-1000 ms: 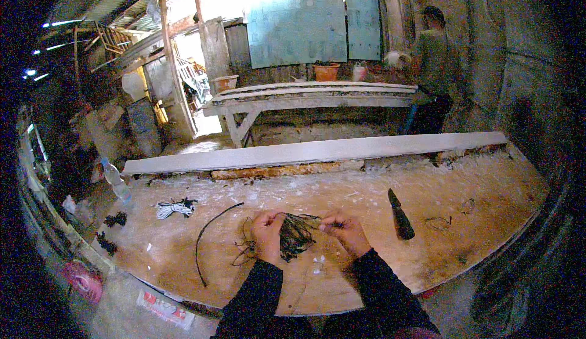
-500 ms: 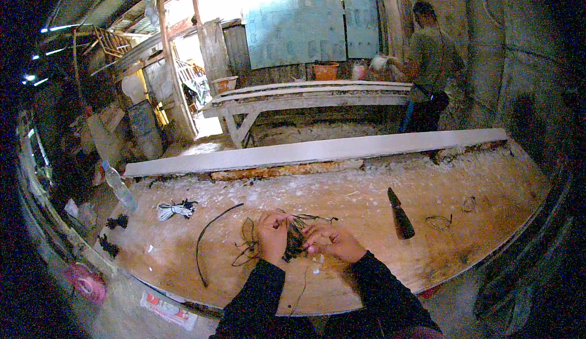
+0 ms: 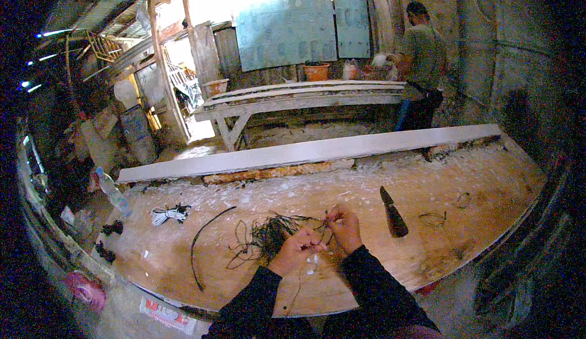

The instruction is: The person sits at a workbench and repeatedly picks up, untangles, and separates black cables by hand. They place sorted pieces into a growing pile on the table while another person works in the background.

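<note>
A tangled heap of thin black cords (image 3: 266, 236) lies on the wooden table in front of me. My left hand (image 3: 299, 248) is at the heap's right edge, its fingers curled together over dark strands. Up and to the right, my right hand (image 3: 345, 224) pinches a thin black cord (image 3: 316, 219) at its fingertips. That strand runs back toward the heap. Loose loops of cord spread from the heap's left side. A thicker black cord (image 3: 193, 248) curves on the wood further left. Right of my hands lies a knife (image 3: 394, 214) with a dark handle.
The wooden table (image 3: 366, 278) also bears a white string bundle (image 3: 168, 216), black clumps (image 3: 105, 252), cord loops (image 3: 433, 219) and a plastic bottle (image 3: 112, 190). A long white board (image 3: 317, 150) borders its far edge. Beyond, a person (image 3: 421, 58) stands beside a long bench (image 3: 293, 100).
My right hand has moved up and right from the heap, with a cord in its fingertips. My left hand has shifted right and lower, uncovering more of the heap. The view has shifted slightly.
</note>
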`<state>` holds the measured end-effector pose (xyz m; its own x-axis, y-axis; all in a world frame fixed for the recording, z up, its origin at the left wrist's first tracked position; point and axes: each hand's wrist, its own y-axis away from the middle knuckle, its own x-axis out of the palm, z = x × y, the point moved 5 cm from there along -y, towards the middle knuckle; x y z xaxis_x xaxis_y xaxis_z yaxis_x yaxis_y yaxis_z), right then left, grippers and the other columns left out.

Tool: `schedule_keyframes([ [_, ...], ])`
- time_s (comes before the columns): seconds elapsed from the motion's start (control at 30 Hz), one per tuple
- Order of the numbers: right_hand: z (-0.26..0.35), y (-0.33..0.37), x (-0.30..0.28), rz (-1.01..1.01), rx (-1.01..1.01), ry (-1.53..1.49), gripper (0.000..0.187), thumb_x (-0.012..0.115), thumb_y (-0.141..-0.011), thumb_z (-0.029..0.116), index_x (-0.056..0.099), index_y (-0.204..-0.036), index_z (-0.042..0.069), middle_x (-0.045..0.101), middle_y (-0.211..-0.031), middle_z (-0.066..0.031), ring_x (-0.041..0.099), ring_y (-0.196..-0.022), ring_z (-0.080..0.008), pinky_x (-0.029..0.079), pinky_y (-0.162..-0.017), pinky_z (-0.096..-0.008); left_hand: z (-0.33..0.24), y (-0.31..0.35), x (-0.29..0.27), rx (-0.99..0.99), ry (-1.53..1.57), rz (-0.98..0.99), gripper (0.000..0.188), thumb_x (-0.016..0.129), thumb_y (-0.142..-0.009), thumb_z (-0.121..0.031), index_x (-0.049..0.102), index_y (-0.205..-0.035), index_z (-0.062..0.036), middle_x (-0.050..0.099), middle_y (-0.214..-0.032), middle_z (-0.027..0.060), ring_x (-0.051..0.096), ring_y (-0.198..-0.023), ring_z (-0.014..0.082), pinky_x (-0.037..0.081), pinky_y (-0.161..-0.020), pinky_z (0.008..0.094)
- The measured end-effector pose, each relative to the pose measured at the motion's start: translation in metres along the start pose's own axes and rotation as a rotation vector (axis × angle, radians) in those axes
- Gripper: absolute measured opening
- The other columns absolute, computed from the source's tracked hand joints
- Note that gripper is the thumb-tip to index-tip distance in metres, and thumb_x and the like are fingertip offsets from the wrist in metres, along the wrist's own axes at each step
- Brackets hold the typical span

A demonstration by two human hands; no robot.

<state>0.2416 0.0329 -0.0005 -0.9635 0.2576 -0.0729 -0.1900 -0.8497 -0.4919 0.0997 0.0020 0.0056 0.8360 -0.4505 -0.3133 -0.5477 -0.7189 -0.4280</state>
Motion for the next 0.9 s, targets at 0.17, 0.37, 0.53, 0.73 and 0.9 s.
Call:
schedule_keyframes([
  [0.17,0.008,-0.011,-0.012,-0.081,-0.003,-0.021,0.021,0.056,-0.065,-0.004,0.051,-0.082,0.007,0.045,-0.062,0.0027,0.04,-0.055,-0.0068,0.037,-0.054,-0.0199,-0.004,0.003,0.015,-0.018,0.18,0.143,0.012,0.058,-0.076,-0.015,0.055,-0.072,-0.0042,0.041,-0.084,0.003,0.043,-0.085,0.0156,0.035,-0.077,0.0265],
  [0.37,0.013,-0.004,-0.009,-0.03,0.116,-0.028,0.047,0.056,-0.071,-0.001,0.049,-0.114,0.016,0.042,-0.063,0.0023,0.039,-0.056,-0.0063,0.036,-0.053,-0.0203,-0.007,0.004,0.021,-0.091,0.22,0.095,0.013,0.057,-0.077,-0.015,0.053,-0.069,-0.0047,0.042,-0.089,0.0031,0.043,-0.089,0.015,0.034,-0.081,0.0271],
  [0.53,0.021,-0.009,-0.012,-0.088,-0.041,0.08,0.042,0.055,-0.076,0.007,0.048,-0.117,0.017,0.045,-0.067,0.0003,0.042,-0.06,-0.0088,0.037,-0.056,-0.0208,0.0,0.002,0.004,-0.15,0.487,0.012,0.009,0.06,-0.074,-0.012,0.054,-0.072,-0.0053,0.05,-0.097,0.0048,0.048,-0.089,0.0163,0.037,-0.081,0.0281],
  [0.73,0.021,-0.006,-0.006,0.129,0.1,-0.176,0.018,0.058,-0.075,0.011,0.062,-0.092,0.006,0.055,-0.075,-0.0027,0.051,-0.074,-0.0128,0.039,-0.07,-0.0248,-0.01,0.003,-0.057,-0.004,-0.17,-0.535,0.007,0.064,-0.067,-0.003,0.06,-0.073,-0.0025,0.057,-0.082,0.0062,0.053,-0.083,0.015,0.04,-0.076,0.0245],
  [0.9,0.026,0.011,0.02,0.551,0.321,-0.375,0.018,0.059,-0.073,0.01,0.061,-0.09,0.003,0.056,-0.09,-0.005,0.052,-0.089,-0.015,0.038,-0.081,-0.0273,0.0,0.014,-0.084,-0.166,-0.03,-0.843,0.003,0.06,-0.069,-0.002,0.059,-0.071,0.0,0.057,-0.071,0.004,0.052,-0.067,0.0122,0.04,-0.062,0.0227],
])
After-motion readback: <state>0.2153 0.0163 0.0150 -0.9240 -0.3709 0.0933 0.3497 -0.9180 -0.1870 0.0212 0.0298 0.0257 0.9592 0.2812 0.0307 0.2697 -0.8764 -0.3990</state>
